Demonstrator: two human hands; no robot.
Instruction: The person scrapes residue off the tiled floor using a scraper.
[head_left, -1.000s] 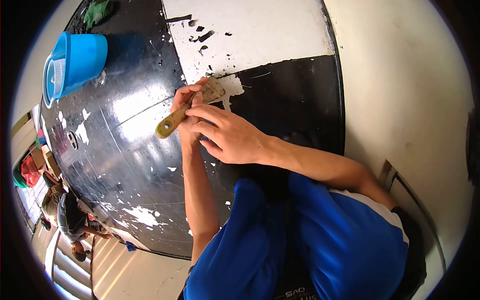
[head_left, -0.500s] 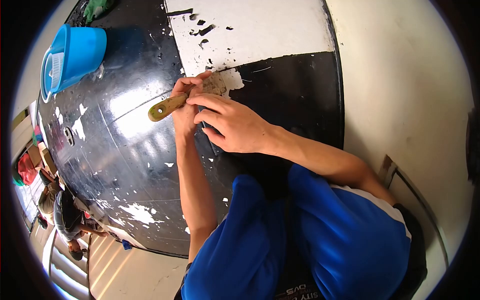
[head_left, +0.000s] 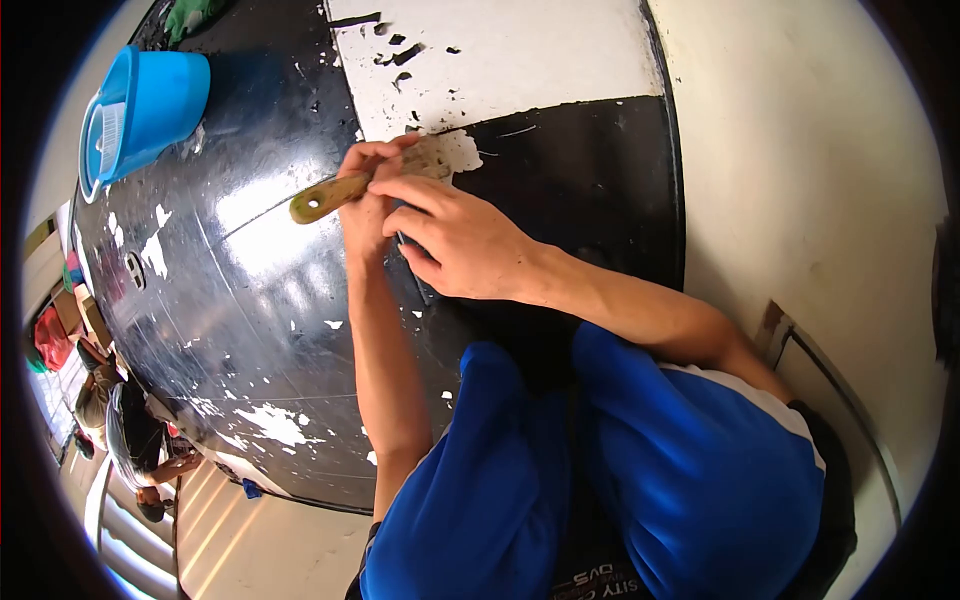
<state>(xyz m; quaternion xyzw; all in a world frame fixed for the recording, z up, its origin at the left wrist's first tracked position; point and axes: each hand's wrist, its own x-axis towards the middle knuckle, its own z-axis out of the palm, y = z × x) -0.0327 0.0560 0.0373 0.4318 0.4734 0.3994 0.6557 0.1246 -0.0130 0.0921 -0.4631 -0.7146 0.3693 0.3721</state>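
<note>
A scraper with a worn wooden handle [head_left: 325, 199] and a flat, stained blade [head_left: 428, 160] lies at a slant over the black surface. My left hand [head_left: 366, 195] is closed around its middle, with the handle end sticking out to the left. The blade rests by a bare whitish patch [head_left: 462, 150] at the edge of the black coating. My right hand [head_left: 462, 238] reaches across from the right, fingers spread and slightly bent. One of its fingertips touches the scraper near the handle's neck; the others are apart over my left wrist. Part of the left fingers is hidden.
Dark scraps [head_left: 408, 58] lie on the white panel [head_left: 540, 50]. A blue bucket [head_left: 165, 105] stands at upper left beside a green cloth-like item [head_left: 188, 18]. Another person [head_left: 135, 430] is at far lower left. A pale wall [head_left: 800, 150] runs along the right.
The scraper's handle end has shifted slightly up and left, and both hands have moved a little with it. The other person's arm at lower left has shifted.
</note>
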